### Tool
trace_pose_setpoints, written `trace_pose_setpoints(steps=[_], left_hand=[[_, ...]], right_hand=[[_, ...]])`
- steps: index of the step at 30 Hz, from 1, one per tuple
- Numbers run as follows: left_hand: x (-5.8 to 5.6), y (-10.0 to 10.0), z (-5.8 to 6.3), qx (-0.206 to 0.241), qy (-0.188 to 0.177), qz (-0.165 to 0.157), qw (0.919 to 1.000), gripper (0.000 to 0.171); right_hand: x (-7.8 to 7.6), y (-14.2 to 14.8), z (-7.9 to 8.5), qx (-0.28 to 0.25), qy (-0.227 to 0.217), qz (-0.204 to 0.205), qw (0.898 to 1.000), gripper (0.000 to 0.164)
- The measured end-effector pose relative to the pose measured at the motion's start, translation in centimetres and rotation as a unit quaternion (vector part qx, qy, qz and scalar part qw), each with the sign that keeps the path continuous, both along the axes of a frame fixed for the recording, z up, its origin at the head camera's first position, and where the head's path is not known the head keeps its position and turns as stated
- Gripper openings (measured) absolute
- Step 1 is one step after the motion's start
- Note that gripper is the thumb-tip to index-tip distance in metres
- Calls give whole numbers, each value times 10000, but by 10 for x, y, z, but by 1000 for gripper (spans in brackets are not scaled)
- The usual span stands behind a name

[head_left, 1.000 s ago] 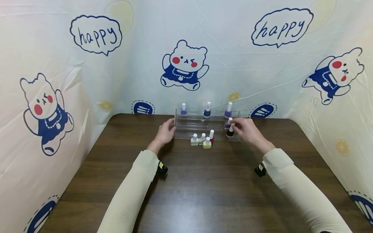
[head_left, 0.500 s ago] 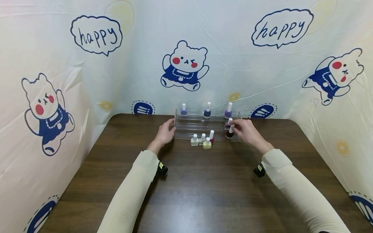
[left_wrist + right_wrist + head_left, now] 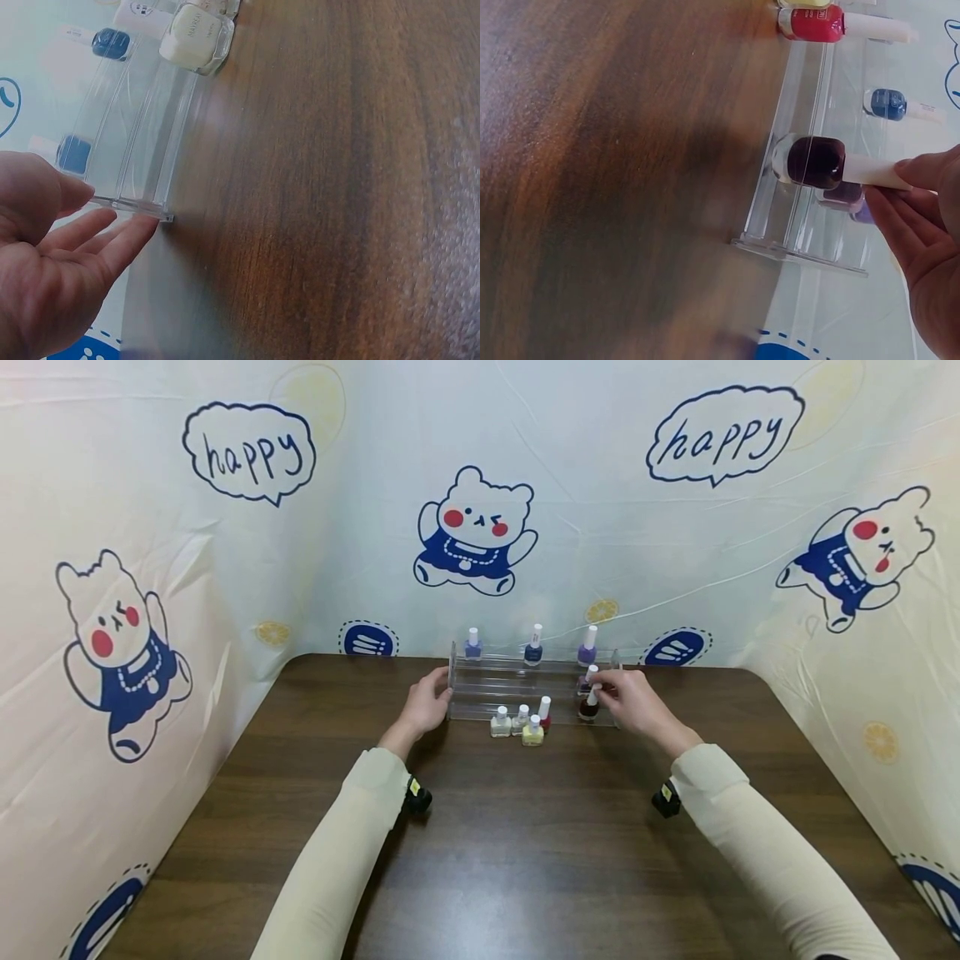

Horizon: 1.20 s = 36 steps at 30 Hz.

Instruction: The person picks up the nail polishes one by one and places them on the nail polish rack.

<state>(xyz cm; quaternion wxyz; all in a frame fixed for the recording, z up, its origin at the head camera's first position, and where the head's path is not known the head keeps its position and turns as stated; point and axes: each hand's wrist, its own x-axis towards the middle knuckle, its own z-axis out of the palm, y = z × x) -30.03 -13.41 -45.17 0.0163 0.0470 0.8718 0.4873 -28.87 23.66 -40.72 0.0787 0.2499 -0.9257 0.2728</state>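
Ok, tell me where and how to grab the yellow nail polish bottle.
Pinch its white cap, probably best from above and the near side. The yellow bottle stands upright, cap on top, frontmost in its cluster, while the red bottle and a clear bottle crowd it from behind.

Nine nail polish bottles (image 3: pixel 533 653) and one clear rack (image 3: pixel 495 686) share one table (image 3: pixel 480 843), the left hand (image 3: pixel 425 702) at the rack's 9 o'clock, the right hand (image 3: pixel 633 697) at 3 (two in all); beyond, two printed speech bubbles (image 3: pixel 726 435), at 10 and 1 o'clock, join three bears (image 3: pixel 474 539).
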Motion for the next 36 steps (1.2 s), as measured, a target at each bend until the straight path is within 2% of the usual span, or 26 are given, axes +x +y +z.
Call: trace_pose_setpoints(steps=[14, 24, 36], left_hand=[[0, 1, -2, 7, 18, 36, 10000, 49], [-2, 0, -2, -29, 17, 13, 10000, 49], [-2, 0, -1, 61, 49, 33, 10000, 49]], right_hand=[[0, 3, 2, -130, -296, -10, 9995, 24], [3, 8, 10, -127, -208, 54, 9997, 26], [7, 19, 10, 158, 2, 53, 9999, 28]])
